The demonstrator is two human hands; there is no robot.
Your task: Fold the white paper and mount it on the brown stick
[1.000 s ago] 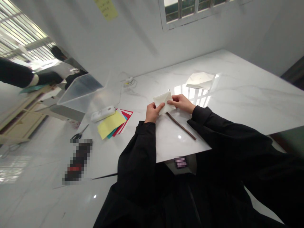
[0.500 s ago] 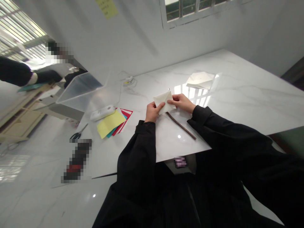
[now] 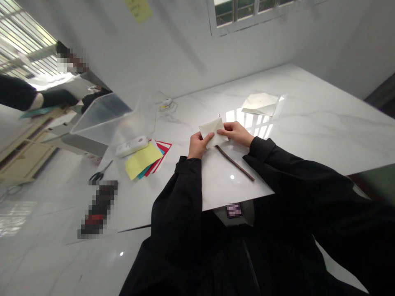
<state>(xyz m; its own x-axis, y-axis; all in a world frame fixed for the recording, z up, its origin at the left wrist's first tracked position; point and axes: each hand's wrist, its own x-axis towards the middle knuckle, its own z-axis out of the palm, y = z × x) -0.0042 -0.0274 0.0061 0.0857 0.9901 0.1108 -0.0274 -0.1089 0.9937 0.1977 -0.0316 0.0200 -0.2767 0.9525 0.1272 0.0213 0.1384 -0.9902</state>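
A small folded piece of cream paper (image 3: 212,128) is held between my two hands above the white marbled table (image 3: 321,123). My left hand (image 3: 199,144) pinches its left lower side, thumb on top. At the right edge, my right hand (image 3: 237,132) grips it with thumb and fingers. Below the paper a thin brown stick (image 3: 236,163) lies slanting on the table, its upper end close under the paper. Another cream sheet (image 3: 260,104), creased, rests farther back to the right.
On the left lie yellow paper (image 3: 142,159) over red and teal sheets, a white power strip (image 3: 132,146), black scissors (image 3: 97,176) and a clear plastic bin (image 3: 105,115). A cable with a white plug (image 3: 167,102) is near the wall. Another person's dark sleeve (image 3: 18,92) shows far left.
My hands and the cream paper look nearly the same. The background at the left has shifted slightly left in view, and the other person's sleeve with it.
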